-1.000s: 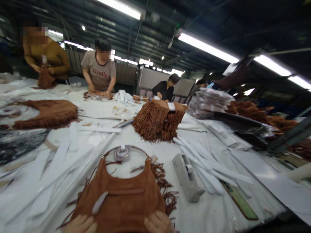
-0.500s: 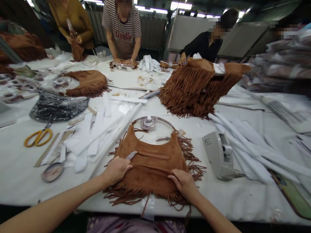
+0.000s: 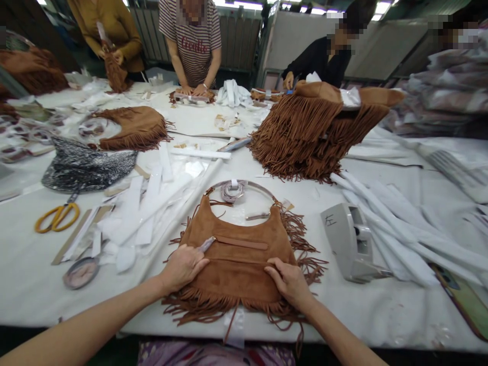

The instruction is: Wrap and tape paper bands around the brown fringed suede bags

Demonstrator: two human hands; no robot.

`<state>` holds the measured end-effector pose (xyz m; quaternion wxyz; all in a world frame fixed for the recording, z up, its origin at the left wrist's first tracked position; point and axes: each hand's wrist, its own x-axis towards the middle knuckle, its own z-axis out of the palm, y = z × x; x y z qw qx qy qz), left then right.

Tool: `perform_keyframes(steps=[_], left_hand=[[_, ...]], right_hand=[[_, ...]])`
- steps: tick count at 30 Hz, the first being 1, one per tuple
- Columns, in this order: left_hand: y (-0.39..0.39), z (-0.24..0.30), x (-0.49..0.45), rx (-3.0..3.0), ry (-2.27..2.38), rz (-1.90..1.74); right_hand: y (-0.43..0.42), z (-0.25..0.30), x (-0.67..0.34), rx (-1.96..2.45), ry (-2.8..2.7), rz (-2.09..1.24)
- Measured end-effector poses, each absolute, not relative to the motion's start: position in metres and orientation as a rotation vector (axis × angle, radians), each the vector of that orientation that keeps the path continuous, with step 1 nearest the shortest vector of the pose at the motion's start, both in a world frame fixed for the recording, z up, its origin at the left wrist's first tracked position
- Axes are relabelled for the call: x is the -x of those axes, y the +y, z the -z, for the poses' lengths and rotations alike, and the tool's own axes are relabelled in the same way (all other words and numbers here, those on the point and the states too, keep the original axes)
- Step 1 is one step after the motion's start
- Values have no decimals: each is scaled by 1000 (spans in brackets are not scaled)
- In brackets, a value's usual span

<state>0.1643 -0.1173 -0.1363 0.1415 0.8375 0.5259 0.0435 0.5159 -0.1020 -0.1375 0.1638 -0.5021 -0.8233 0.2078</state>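
A brown suede fringed bag [image 3: 238,254] lies flat on the white table [image 3: 30,284] in front of me, its metal ring handle [image 3: 236,189] pointing away. My left hand [image 3: 183,267] rests on the bag's left side beside the wrapped zipper pull [image 3: 206,244], fingers curled on the suede. On the bag's right side my right hand [image 3: 290,282] lies with fingers bent, pressing the suede. Fringe hangs over the table's near edge.
A grey tape dispenser [image 3: 348,244] stands right of the bag among white paper strips [image 3: 389,218]. A pile of fringed bags [image 3: 312,132] lies behind. Yellow scissors [image 3: 57,217] and a tape roll [image 3: 81,272] lie left. Three people [image 3: 194,46] work at the far side.
The view dropped from the ceiling and far table to the near table. Both hands slid up onto the bag's lower half; in the last half second they barely shifted.
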Motion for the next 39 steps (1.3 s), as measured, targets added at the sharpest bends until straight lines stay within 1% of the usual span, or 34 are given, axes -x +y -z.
perform_keyframes(steps=[5,10,13,17,21,27,32,35,39], left_hand=[[-122,109,-175,-2357,1349,-126],[-128,70,-216,-2452,1135,-66],[-130,63,-237,-2536,1098,14],[-135,79,-257,-2627,1155,146],[-144,98,-270,-2634,1224,195],[-139,100,-256,-2583,1306,117],[-131,110,-213,-2406,1571,46],[-136,122,-191,-2485,1661,-4],[-143,132,-177,-2735,1597,-168]], right_hand=[[-104,129,-518,1356,-2388,-645],[-116,93,-503,1250,-2617,-647],[-123,75,-485,1191,-2772,-668],[-127,76,-467,1219,-2965,-531],[-130,87,-456,1230,-3052,-406],[-137,103,-469,1305,-2901,-110],[-134,122,-504,1338,-2652,204],[-133,127,-510,1308,-2607,286],[-130,127,-507,1313,-2580,309]])
